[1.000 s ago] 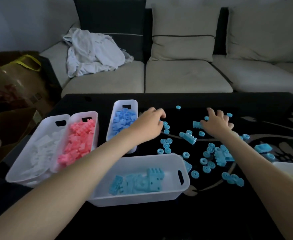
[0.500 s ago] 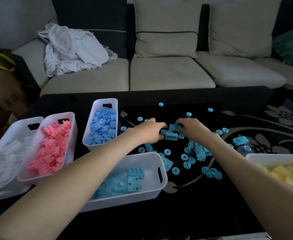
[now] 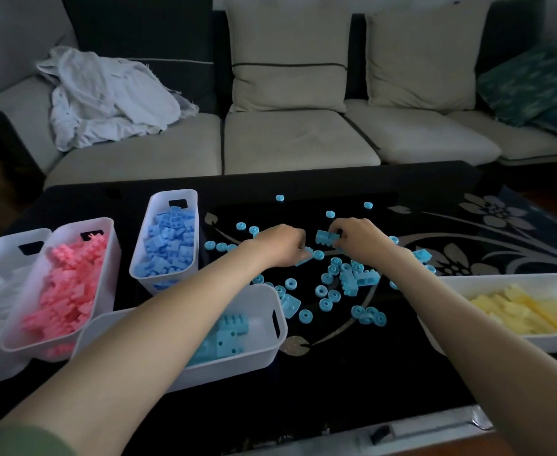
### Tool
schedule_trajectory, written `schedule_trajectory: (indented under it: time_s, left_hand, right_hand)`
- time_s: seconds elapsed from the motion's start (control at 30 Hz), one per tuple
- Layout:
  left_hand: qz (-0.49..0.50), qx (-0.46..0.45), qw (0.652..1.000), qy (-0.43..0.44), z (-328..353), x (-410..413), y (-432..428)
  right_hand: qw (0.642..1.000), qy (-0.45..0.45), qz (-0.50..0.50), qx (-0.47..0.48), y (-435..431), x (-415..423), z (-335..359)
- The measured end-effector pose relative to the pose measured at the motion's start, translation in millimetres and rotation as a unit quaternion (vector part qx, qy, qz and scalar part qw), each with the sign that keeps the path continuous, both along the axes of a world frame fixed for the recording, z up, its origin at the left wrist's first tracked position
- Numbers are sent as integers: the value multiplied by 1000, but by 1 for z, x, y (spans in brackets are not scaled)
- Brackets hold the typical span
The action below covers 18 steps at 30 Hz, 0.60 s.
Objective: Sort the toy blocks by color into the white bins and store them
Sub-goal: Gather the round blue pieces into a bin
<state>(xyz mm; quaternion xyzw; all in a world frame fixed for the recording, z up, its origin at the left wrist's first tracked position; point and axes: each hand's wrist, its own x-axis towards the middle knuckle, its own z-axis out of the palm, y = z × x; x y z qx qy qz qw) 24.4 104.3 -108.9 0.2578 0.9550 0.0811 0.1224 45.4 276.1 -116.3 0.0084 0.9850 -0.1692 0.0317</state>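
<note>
On the black table, the right hand pinches a toothed blue block. Just beside it, the left hand curls around a smaller blue piece, among loose blue rings.

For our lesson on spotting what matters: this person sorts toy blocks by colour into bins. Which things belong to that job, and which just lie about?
Job: loose turquoise blocks, bin of turquoise blocks, blue bin, pink bin, yellow bin, bin of white blocks, left hand, right hand pinching a turquoise block.
Lying about: crumpled cloth, beige cushions, teal pillow, sofa.
</note>
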Motion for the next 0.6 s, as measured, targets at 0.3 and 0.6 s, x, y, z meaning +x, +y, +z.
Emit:
schedule_trajectory:
  time_s: [0.3, 0.6]
  left_hand:
    - [44, 32, 998, 28, 32, 19, -18]
    - [138, 59, 988, 20, 71, 97, -133]
  right_hand:
    - [998, 30, 18, -43, -11, 32, 32]
    - [978, 27, 175, -111, -89, 83, 61]
